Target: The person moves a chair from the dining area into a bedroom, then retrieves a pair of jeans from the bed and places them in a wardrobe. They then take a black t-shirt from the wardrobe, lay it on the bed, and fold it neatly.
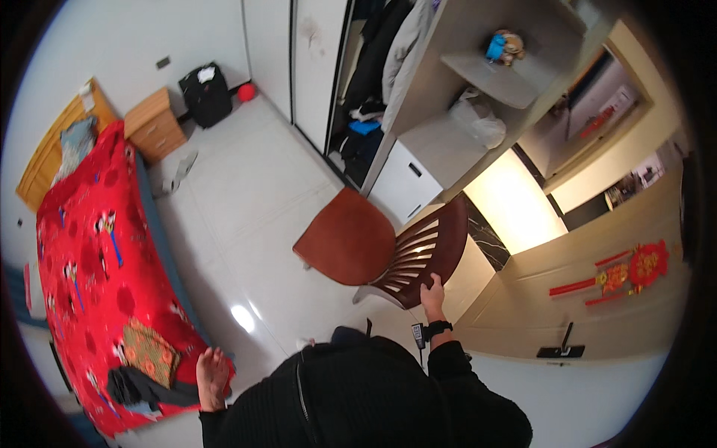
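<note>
A brown wooden chair (349,237) with a slatted back stands in front of me on the pale tiled floor. My right hand (432,295) grips the top rail of its backrest, and its fingertips are partly hidden. A black band with a small device is on that wrist. My left hand (213,369) is held out near the foot corner of a bed with a red patterned cover (89,235). It holds nothing, and its fingers look slightly curled and apart. Close to it on the bed lie a patterned cloth item (150,353) and a dark garment (131,386).
A wooden nightstand (156,126), black suitcase (206,96) and red ball (246,92) stand along the far wall. Slippers (182,168) lie on the floor. Beyond the chair are a wardrobe with a white drawer (403,182) and a lit doorway. A door with a dark handle (561,351) is at right.
</note>
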`<state>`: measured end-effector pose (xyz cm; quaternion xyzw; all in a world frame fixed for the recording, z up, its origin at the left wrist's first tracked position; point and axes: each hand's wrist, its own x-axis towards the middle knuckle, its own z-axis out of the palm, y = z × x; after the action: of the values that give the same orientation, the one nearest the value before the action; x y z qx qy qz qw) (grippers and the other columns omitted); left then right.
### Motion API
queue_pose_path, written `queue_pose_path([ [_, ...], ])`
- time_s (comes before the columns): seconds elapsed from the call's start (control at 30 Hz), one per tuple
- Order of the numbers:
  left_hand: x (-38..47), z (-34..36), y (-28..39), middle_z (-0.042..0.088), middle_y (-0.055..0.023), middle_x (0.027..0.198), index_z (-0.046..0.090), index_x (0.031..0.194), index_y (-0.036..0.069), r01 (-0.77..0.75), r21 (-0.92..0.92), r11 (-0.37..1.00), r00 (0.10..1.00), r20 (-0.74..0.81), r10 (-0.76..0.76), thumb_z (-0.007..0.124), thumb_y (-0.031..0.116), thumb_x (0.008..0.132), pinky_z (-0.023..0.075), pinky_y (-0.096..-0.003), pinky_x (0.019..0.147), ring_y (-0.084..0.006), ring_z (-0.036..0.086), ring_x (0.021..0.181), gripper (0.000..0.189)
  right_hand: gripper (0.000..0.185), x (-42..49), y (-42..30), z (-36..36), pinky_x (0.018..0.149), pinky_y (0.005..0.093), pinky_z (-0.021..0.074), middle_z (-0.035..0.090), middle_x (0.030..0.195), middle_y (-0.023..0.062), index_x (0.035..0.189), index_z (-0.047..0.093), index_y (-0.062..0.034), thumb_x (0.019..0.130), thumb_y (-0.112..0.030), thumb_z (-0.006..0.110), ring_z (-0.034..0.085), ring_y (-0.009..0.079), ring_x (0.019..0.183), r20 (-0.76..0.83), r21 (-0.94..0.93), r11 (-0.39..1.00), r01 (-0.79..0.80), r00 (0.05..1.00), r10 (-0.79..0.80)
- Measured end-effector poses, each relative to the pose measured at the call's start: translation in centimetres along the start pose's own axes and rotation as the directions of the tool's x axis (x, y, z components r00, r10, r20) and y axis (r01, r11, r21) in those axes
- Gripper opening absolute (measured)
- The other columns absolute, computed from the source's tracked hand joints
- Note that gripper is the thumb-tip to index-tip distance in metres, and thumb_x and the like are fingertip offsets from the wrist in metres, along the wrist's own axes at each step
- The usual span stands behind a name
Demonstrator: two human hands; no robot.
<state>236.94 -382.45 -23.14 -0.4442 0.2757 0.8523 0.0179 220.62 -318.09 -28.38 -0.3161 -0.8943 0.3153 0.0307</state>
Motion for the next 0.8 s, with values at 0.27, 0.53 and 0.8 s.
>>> queue_pose_path([
  [0.27, 9.4, 10.3, 8.2, 0.069, -0.0007, 0.091, 0.069, 0.087, 0.018, 0.05, 0.037, 0.998, 0.966, 0.253, -0.058, 0.062, 0.021, 0.086, 0.0502, -0.0289, 0.068, -0.018, 0.064, 0.086, 0.008, 0.036, -1.3, -3.4, 2.7, 0.086, 0.0495, 0.0497, 0.053, 0.117, 0.0247, 0.121, 0.059, -0.0129, 0.085, -0.009, 0.063, 0.056, 0.0423, 0.101, -0.292, -0.036, 0.951, -0.308, 0.913, 0.284],
  [0.53, 15.1, 24.7, 20.3, 0.068, 0.0038, 0.097, 0.066, 0.093, 0.02, -0.093, 0.361, 0.928, 0.907, 0.414, -0.07, 0.063, 0.029, 0.09, 0.0482, -0.0308, 0.07, -0.0153, 0.062, 0.092, 0.01, 0.031, -2.1, -5.2, 3.4, 0.08, 0.0488, 0.0518, 0.061, 0.101, 0.0198, 0.108, 0.068, -0.0133, 0.078, -0.007, 0.062, 0.06, 0.0394, 0.097, -0.511, -0.058, 0.95, -0.307, 0.826, 0.236],
  [0.8, 30.8, 26.9, 35.0, 0.065, -0.0004, 0.092, 0.063, 0.097, 0.015, -0.049, 0.176, 0.983, 0.9, 0.435, -0.033, 0.058, 0.018, 0.092, 0.0491, -0.0287, 0.062, -0.016, 0.061, 0.08, 0.009, 0.025, 0.4, -13.8, 11.0, 0.083, 0.054, 0.0462, 0.045, 0.134, 0.0233, 0.103, 0.07, -0.0134, 0.081, -0.023, 0.063, 0.051, 0.0409, 0.114, -0.808, -0.083, 0.49, -0.868, 0.347, 0.476],
])
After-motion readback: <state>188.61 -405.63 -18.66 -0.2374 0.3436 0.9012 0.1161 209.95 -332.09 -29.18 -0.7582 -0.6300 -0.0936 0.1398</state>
